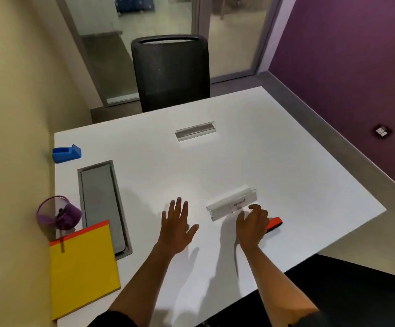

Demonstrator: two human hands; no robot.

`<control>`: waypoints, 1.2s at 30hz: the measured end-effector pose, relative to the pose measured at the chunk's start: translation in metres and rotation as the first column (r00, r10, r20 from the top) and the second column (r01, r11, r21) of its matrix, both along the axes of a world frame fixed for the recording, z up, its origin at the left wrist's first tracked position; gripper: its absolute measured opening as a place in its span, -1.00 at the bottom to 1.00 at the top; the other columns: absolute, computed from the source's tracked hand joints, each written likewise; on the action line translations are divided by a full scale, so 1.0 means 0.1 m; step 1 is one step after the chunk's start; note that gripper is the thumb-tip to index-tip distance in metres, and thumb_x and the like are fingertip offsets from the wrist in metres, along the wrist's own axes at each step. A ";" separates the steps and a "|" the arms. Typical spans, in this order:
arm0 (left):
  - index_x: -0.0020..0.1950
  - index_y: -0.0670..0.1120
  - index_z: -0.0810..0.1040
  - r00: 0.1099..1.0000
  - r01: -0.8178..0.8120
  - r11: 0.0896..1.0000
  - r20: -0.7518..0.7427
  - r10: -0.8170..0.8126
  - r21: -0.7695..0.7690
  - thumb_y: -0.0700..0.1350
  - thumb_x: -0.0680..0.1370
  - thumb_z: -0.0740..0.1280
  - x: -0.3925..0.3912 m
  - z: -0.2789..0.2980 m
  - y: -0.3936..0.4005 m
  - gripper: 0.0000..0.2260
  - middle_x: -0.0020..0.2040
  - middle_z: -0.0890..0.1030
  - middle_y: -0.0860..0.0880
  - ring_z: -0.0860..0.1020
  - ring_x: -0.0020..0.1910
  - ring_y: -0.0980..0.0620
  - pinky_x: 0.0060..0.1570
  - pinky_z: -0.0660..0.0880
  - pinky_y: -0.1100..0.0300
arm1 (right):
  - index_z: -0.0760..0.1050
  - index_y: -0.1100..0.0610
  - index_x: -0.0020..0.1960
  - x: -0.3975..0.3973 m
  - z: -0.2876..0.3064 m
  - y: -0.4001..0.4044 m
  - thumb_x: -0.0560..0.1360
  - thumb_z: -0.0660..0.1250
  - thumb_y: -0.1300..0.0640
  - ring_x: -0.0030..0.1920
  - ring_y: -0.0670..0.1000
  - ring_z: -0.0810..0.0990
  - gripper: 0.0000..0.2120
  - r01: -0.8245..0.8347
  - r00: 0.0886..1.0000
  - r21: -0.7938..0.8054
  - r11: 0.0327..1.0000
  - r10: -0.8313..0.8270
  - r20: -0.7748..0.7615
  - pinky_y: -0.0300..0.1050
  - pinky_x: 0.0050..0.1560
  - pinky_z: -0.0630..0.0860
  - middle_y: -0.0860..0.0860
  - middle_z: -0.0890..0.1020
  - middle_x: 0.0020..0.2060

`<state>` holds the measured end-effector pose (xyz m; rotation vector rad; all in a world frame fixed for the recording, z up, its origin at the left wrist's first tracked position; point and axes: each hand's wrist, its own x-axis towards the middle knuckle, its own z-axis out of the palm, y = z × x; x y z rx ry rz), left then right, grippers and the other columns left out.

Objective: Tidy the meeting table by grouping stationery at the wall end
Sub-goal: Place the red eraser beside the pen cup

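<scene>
white table [215,166], perhaps purple wall [357,55]

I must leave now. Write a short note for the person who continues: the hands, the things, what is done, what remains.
Left hand: open, flat on the white table.
Right hand: fingers curled over the red-and-black object, beside the near name holder.
Done: blue tape dispenser, purple mesh cup and yellow pad lie along the wall side.
Left: move the red-and-black object there; possibly both name holders, the far one too.
</scene>
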<state>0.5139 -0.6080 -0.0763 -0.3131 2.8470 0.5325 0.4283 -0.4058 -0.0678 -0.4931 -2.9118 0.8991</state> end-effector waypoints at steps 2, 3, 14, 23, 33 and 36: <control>0.59 -0.08 -0.05 1.000 0.017 1.000 0.004 -0.017 -0.002 0.23 0.58 0.09 -0.03 -0.03 0.06 -0.31 0.60 -0.12 -0.09 -0.14 0.59 -0.11 0.48 0.02 -0.16 | 0.45 0.18 0.17 -0.01 -0.04 0.13 0.44 0.41 0.10 0.17 0.25 0.43 -0.66 0.045 0.995 0.091 0.995 -0.052 0.079 0.13 -0.03 0.54 0.20 0.50 0.05; 0.58 -0.09 -0.02 1.000 0.022 1.000 0.001 -0.022 -0.004 0.22 0.58 0.11 -0.04 -0.04 0.07 -0.31 0.60 -0.10 -0.10 -0.11 0.59 -0.12 0.48 0.04 -0.16 | 0.44 0.17 0.18 0.00 -0.05 0.17 0.43 0.43 0.07 0.18 0.24 0.41 -0.62 0.071 0.988 0.125 0.990 -0.088 0.130 0.12 -0.04 0.55 0.19 0.47 0.09; 0.58 -0.08 -0.14 0.998 0.007 1.000 0.061 -0.005 -0.020 0.19 0.60 0.10 -0.01 -0.06 0.05 -0.31 0.59 -0.20 -0.11 -0.17 0.58 -0.12 0.49 -0.01 -0.14 | 0.34 0.18 0.28 -0.01 -0.23 0.35 0.43 0.44 0.15 0.16 0.35 0.42 -0.51 0.147 0.935 0.081 0.986 -0.165 0.315 0.10 0.08 0.50 0.22 0.26 0.32; 0.58 -0.07 -0.16 0.995 -0.042 0.999 0.087 0.042 -0.009 0.15 0.61 0.09 0.08 0.02 -0.08 -0.33 0.59 -0.22 -0.10 -0.18 0.58 -0.12 0.50 -0.01 -0.14 | 0.11 0.37 0.44 -0.10 -0.06 0.27 0.61 0.16 0.23 0.23 0.37 0.41 -0.53 0.395 0.906 -0.082 0.915 -0.373 0.200 0.19 0.22 0.41 0.35 0.33 0.27; 0.58 -0.05 -0.18 0.997 -0.080 0.997 0.001 0.080 -0.002 0.22 0.61 -0.01 0.15 0.25 -0.26 -0.34 0.59 -0.22 -0.10 -0.16 0.58 -0.11 0.52 -0.12 -0.01 | 0.30 0.22 0.31 -0.17 0.24 0.07 0.47 0.25 0.38 0.26 0.35 0.42 -0.58 0.284 0.945 -0.392 0.875 -0.325 -0.041 0.24 0.24 0.43 0.27 0.34 0.29; 0.58 -0.05 -0.19 0.995 -0.095 0.993 -0.021 0.096 0.064 0.24 0.59 -0.05 0.16 0.35 -0.35 -0.34 0.59 -0.24 -0.09 -0.19 0.58 -0.10 0.50 -0.25 0.02 | 0.32 0.25 0.31 -0.18 0.32 -0.17 0.44 0.29 0.38 0.31 0.28 0.37 -0.55 0.156 0.965 -0.443 0.883 -0.232 -0.122 0.25 0.25 0.43 0.28 0.37 0.27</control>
